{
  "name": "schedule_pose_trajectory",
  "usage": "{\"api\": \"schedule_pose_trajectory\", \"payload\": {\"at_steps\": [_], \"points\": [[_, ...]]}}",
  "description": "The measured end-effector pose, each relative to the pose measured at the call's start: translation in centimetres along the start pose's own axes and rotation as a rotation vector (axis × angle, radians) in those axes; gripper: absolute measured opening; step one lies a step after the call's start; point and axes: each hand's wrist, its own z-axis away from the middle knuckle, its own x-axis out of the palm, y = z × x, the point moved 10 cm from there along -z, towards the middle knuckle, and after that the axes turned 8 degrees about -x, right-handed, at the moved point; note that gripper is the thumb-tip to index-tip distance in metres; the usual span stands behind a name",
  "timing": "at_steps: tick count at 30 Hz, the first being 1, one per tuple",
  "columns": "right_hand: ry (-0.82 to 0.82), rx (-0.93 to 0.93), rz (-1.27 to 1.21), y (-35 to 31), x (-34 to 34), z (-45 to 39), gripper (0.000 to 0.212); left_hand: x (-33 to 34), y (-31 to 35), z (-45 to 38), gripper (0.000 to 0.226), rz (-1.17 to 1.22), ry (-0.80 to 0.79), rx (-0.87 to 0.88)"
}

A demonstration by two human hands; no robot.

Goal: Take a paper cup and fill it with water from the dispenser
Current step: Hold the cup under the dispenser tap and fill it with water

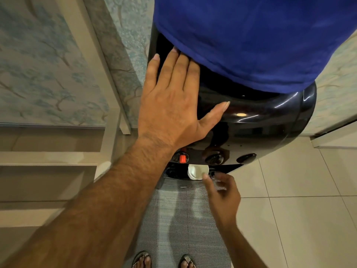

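Left hand [170, 105]: one, laid flat with fingers spread on the glossy top of the dispenser, palm down, grasping nothing
Right hand [222, 194]: one, low in the frame, fingers loosely curled, one fingertip touching the rim of the paper cup; somewhat blurred, so I cannot tell if it grips the cup or only touches it
Paper cup [197, 172]: one, white, tilted with its mouth toward the camera, in the recess under the taps, between the red tap and the middle one
Dispenser [260, 122]: one, black and shiny, standing on the floor
Cloth cover [251, 39]: one, blue, draped over whatever sits on top of the dispenser; the left fingertips touch its lower edge
Taps: three along the front, one with a red lever [182, 158], two dark ones [214, 158] to its right
Mat [181, 219]: one, grey woven, on the floor in front of the dispenser
Feet [142, 261]: two, in striped sandals, at the bottom edge on the mat
Floor tiles [299, 180]: pale, several, to the right
Wall [38, 64]: patterned with blue trees, on the left
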Motion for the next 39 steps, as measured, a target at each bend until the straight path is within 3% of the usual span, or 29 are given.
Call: {"api": "schedule_pose_trajectory", "payload": {"at_steps": [3, 7, 15, 39], "points": [[0.007, 0.072, -0.228, -2.2, -1.2, 0.2, 0.046, -0.1, -0.1, -0.1, 0.088, 0.002, 0.0, -0.002], [-0.035, 0.112, -0.34, -4.9, -0.9, -0.5, 0.044, 0.0, -0.1, -0.1, 0.089, 0.01, -0.011, -0.01], [-0.075, 0.115, -0.266, -5.6, -0.4, -1.6, 0.048, 0.1, -0.1, -0.1, 0.089, 0.015, -0.022, -0.019], [0.001, 0.166, -0.292, -5.3, 0.6, -2.5, 0.044, 0.2, -0.1, -0.1, 0.089, 0.024, -0.019, -0.031]]}}
